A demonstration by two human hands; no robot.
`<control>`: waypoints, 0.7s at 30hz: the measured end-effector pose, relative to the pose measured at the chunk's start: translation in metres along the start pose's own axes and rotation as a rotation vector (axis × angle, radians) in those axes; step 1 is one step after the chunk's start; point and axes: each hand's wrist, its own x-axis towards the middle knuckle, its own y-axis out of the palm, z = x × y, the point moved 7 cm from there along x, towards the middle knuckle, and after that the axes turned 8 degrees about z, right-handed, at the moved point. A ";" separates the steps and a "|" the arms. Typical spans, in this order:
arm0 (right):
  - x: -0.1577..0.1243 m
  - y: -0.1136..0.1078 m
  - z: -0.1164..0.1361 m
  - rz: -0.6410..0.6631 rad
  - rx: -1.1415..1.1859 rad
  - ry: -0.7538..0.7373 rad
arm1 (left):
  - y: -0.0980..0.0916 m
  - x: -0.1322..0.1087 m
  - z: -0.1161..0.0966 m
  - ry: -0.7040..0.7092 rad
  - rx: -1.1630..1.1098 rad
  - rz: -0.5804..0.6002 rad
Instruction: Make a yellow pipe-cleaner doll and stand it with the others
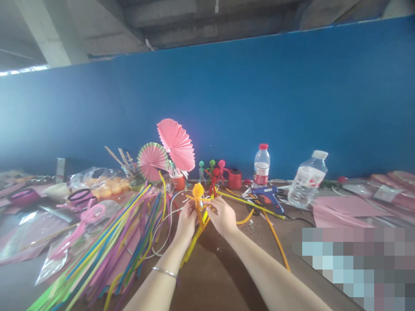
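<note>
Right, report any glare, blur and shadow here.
Head view: glare pales the blue wall at far left; pink items at the right edge smear; the yellow figure looks sharper; a shadow darkens the table at lower middle; blocky pixels hide the lower right corner.

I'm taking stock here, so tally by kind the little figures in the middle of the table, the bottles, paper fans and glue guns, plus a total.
Figures: 5 (yellow figure, red figure, pink figure, green figure, teal figure)
Bottles: 2 (red-capped bottle, white-capped bottle)
Paper fans: 2 (green-edged fan, plain pink fan)
Glue gun: 1
Total: 10
</note>
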 end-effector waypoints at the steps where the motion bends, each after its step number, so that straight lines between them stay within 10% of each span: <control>1: -0.001 0.001 0.002 0.019 -0.018 -0.016 | -0.001 0.000 0.000 -0.001 -0.006 0.001; 21: 0.004 0.019 -0.014 0.069 0.342 0.164 | 0.000 -0.002 -0.016 0.262 0.361 0.026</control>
